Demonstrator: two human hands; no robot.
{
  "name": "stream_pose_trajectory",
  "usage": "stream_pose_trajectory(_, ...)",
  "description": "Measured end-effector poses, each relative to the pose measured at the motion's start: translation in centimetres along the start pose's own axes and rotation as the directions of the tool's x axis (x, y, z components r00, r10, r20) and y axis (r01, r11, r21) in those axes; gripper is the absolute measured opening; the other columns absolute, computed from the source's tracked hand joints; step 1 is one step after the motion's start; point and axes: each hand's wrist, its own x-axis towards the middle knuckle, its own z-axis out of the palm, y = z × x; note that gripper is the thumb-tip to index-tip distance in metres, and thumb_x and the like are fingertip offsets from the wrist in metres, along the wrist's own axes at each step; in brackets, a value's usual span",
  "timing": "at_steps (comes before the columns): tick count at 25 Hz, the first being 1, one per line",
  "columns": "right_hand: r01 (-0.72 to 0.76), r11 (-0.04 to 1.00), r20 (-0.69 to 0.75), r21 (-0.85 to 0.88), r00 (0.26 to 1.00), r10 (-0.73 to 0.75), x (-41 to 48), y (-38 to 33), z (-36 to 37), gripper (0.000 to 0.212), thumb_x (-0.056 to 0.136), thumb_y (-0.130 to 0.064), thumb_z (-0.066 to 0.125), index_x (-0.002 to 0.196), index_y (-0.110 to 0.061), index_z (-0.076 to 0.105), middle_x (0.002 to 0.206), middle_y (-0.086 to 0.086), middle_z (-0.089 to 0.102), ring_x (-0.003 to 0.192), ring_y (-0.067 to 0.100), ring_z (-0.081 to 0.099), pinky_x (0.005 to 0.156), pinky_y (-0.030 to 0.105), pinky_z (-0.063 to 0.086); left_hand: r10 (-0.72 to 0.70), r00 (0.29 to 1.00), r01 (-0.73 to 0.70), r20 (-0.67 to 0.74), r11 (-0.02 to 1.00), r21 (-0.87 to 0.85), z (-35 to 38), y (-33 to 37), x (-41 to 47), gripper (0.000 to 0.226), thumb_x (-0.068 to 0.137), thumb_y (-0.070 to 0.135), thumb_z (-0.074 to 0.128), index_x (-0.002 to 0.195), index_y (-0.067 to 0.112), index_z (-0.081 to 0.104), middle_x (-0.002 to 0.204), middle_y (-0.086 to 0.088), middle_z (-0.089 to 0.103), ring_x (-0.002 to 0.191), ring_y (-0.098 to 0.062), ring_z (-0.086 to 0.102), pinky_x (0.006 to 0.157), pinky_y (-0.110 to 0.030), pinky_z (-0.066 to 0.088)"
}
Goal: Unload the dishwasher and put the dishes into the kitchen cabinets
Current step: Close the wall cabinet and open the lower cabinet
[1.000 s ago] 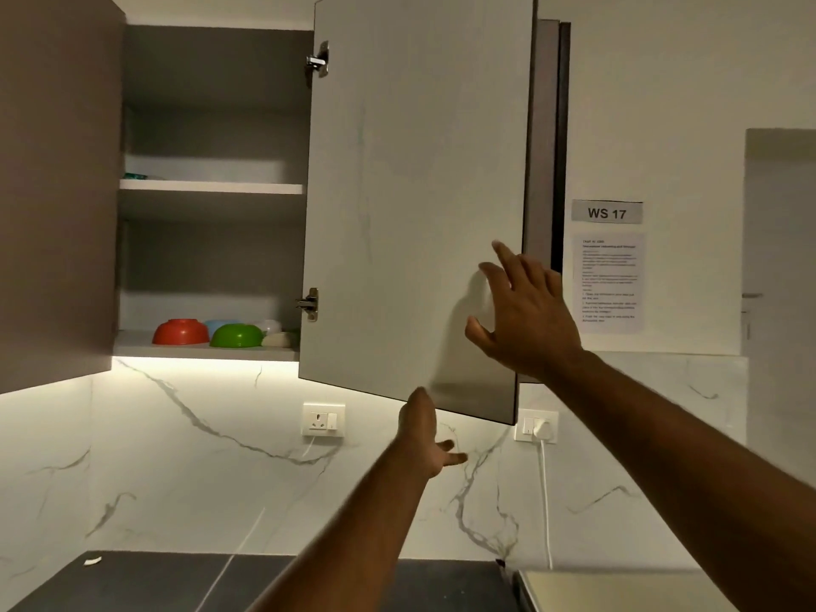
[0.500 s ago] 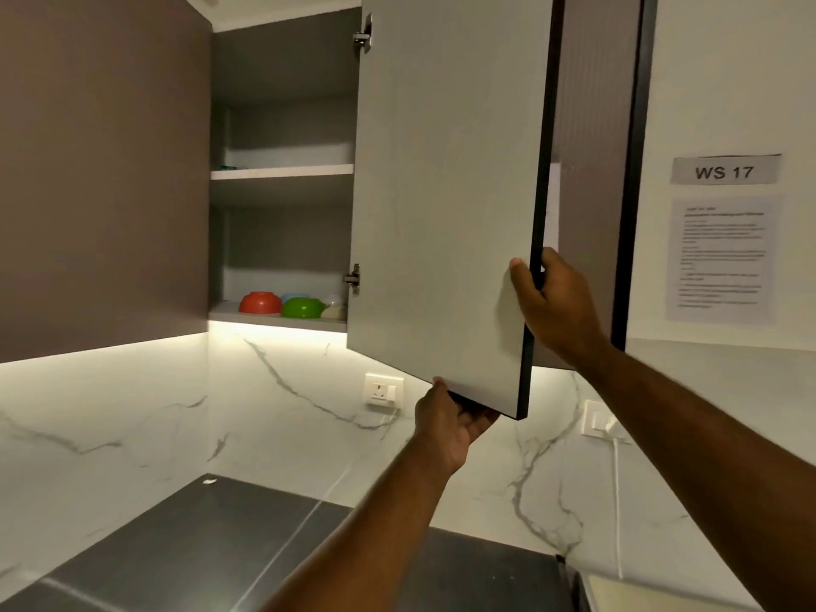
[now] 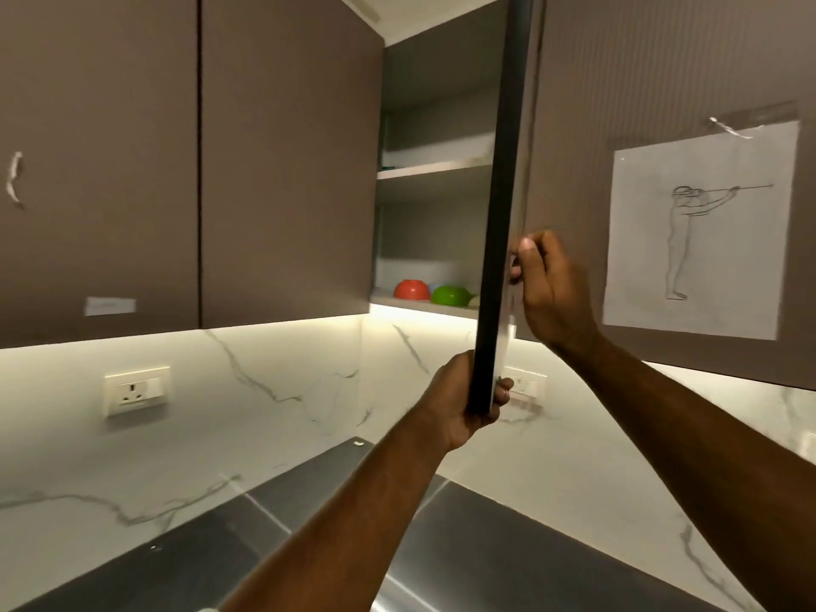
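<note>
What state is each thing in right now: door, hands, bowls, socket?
Cabinet door: open, seen edge-on.
Left hand: grips the door's bottom corner.
Right hand: grips the door's edge higher up.
Red bowl: upside down on the lower shelf.
Green bowl: upside down beside it.
Wall socket: nothing plugged in.

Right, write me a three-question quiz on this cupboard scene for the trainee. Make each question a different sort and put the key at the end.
1. True or false: the left hand grips the bottom corner of the open, dark-edged cabinet door, seen edge-on.
2. Which bowl sits furthest left on the pale bottom shelf? A) the round red bowl B) the round green bowl C) a black bowl
3. Fill in: the white paper sheet taped to the brown ribbed panel on the right shows a line drawing of a ___.

Key: 1 true; 2 A; 3 standing person.
</note>
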Motion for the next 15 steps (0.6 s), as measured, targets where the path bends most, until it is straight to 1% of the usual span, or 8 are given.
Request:
stream_pose_trajectory(3, 0.01, 0.998, -0.002, -0.057, 1.0, -0.01, 0.8, 0.7, 5.5, 0.029, 0.098, -0.04, 0.042, 0.098, -0.013, 0.053, 0.084, 0.001, 0.056, 0.075, 0.017, 0.057, 0.066, 0.021, 0.05, -0.011, 0.999, 0.015, 0.046, 0.996, -0.087, -5.1, 2.5, -1.1, 0.053, 0.096, 0.05, 0.039, 0.117, 0.002, 0.051, 0.089, -0.014, 0.064, 0.067, -0.014, 0.054, 0.056, -0.018, 0.049)
stream_pose_trajectory(5, -0.01, 0.998, -0.025, -0.069, 1.0, 0.008, 1.4, 1.6, 8.7, 0.027, 0.099, -0.034, 0.048, 0.095, -0.008, 0.054, 0.085, 0.005, 0.057, 0.075, 0.019, 0.056, 0.065, 0.022, 0.048, 0.006, 1.0, -0.006, 0.008, 0.997, -0.073, -8.2, 4.3, -2.0, 0.06, 0.095, 0.054, 0.043, 0.12, 0.001, 0.055, 0.105, -0.019, 0.066, 0.084, -0.023, 0.063, 0.075, -0.028, 0.055)
stream_pose_trajectory(7, -0.061, 0.996, -0.049, -0.064, 0.997, 0.057, 1.8, 2.5, 11.5, 0.024, 0.099, -0.029, 0.052, 0.092, -0.007, 0.055, 0.084, 0.007, 0.057, 0.074, 0.021, 0.054, 0.065, 0.024, 0.046, 0.1, 0.993, -0.097, -0.065, 0.995, 0.035, -10.8, 6.3, -2.6, 0.061, 0.094, 0.058, 0.042, 0.125, 0.007, 0.056, 0.122, -0.019, 0.063, 0.108, -0.034, 0.062, 0.096, -0.046, 0.051)
stream_pose_trajectory(9, -0.113, 0.991, -0.077, -0.067, 0.991, 0.108, 1.9, 3.6, 13.8, 0.026, 0.096, -0.032, 0.054, 0.088, -0.008, 0.053, 0.083, 0.009, 0.055, 0.074, 0.022, 0.052, 0.066, 0.03, 0.045, 0.317, 0.943, -0.299, -0.104, 0.941, 0.156, -12.5, 8.4, -3.2, 0.066, 0.096, 0.062, 0.028, 0.13, 0.013, 0.055, 0.13, -0.013, 0.06, 0.121, -0.033, 0.056, 0.102, -0.047, 0.045)
stream_pose_trajectory(11, -0.124, 0.985, -0.113, -0.124, 0.987, 0.11, 1.7, 4.6, 16.1, 0.036, 0.09, -0.045, 0.051, 0.087, -0.009, 0.052, 0.085, 0.008, 0.053, 0.079, 0.024, 0.05, 0.07, 0.036, 0.043, 0.581, 0.809, -0.527, -0.082, 0.781, 0.334, -13.4, 9.9, -3.4, 0.055, 0.098, 0.056, 0.026, 0.132, 0.022, 0.052, 0.132, 0.003, 0.058, 0.125, -0.024, 0.052, 0.1, -0.038, 0.044)
stream_pose_trajectory(12, -0.117, 0.977, -0.135, -0.178, 0.986, 0.093, 1.4, 5.1, 17.4, 0.042, 0.088, -0.051, 0.048, 0.089, -0.009, 0.052, 0.087, 0.007, 0.053, 0.084, 0.025, 0.049, 0.074, 0.035, 0.04, 0.688, 0.722, -0.583, -0.067, 0.658, 0.477, -14.2, 10.3, -3.1, 0.044, 0.1, 0.049, 0.034, 0.134, 0.026, 0.047, 0.131, 0.009, 0.056, 0.126, -0.017, 0.05, 0.099, -0.033, 0.044)
stream_pose_trajectory(14, -0.125, 0.954, -0.17, -0.273, 0.982, 0.08, 0.8, 5.8, 19.5, 0.055, 0.084, -0.058, 0.044, 0.096, -0.006, 0.054, 0.099, 0.011, 0.055, 0.095, 0.028, 0.047, 0.082, 0.028, 0.028, 0.837, 0.546, -0.565, 0.029, 0.342, 0.751, -15.8, 10.6, -1.7, 0.053, 0.099, 0.03, 0.05, 0.148, 0.024, 0.03, 0.142, 0.008, 0.047, 0.127, -0.007, 0.044, 0.101, -0.027, 0.044)
stream_pose_trajectory(15, -0.13, 0.944, -0.175, -0.303, 0.981, 0.079, 0.4, 6.0, 20.4, 0.059, 0.084, -0.061, 0.044, 0.101, -0.005, 0.054, 0.107, 0.014, 0.055, 0.101, 0.029, 0.046, 0.084, 0.025, 0.024, 0.868, 0.49, -0.536, 0.075, 0.233, 0.812, -16.9, 10.7, -0.6, 0.062, 0.099, 0.021, 0.052, 0.153, 0.023, 0.02, 0.148, 0.004, 0.043, 0.126, -0.005, 0.042, 0.102, -0.026, 0.044)
